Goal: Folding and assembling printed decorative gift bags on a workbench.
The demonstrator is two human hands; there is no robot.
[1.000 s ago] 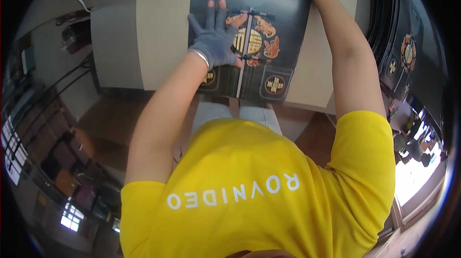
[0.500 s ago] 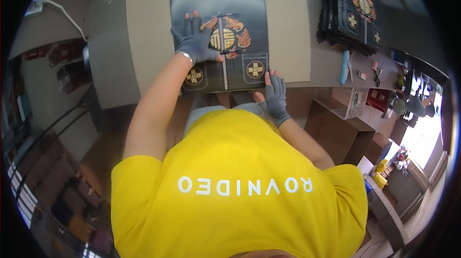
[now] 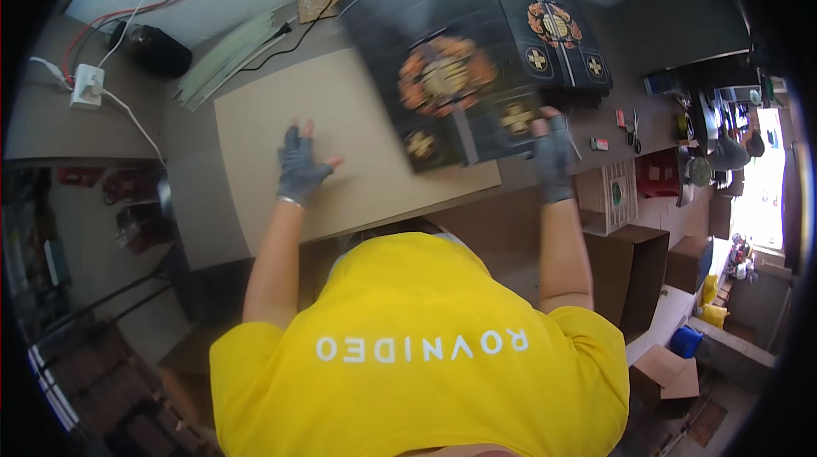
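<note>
A flat black printed sheet (image 3: 374,57), patterned like a jacket with an orange and gold round emblem, is tilted over the right part of a tan board (image 3: 366,176); it is blurred by motion. My right hand (image 3: 553,163), in a grey fingerless glove, pinches the sheet's lower right corner. Over the tan board, apart from the sheet, my left hand (image 3: 300,169) in a matching glove has its fingers spread and holds nothing. Beside the moving sheet, at the right, lies a stack of similar black printed sheets (image 3: 587,31), partly covered by it.
Pale green strips (image 3: 225,57) and a black cable lie at the table's back left, near a white power socket (image 3: 87,87). Scissors (image 3: 633,131) and small red-and-white items rest at the right edge. Below stand a white plastic crate (image 3: 619,193) and cardboard boxes (image 3: 634,270).
The black sheet has left the middle of the board, moving right toward the stack with my right hand gripping its corner. My left hand has come off it and is over the bare board.
</note>
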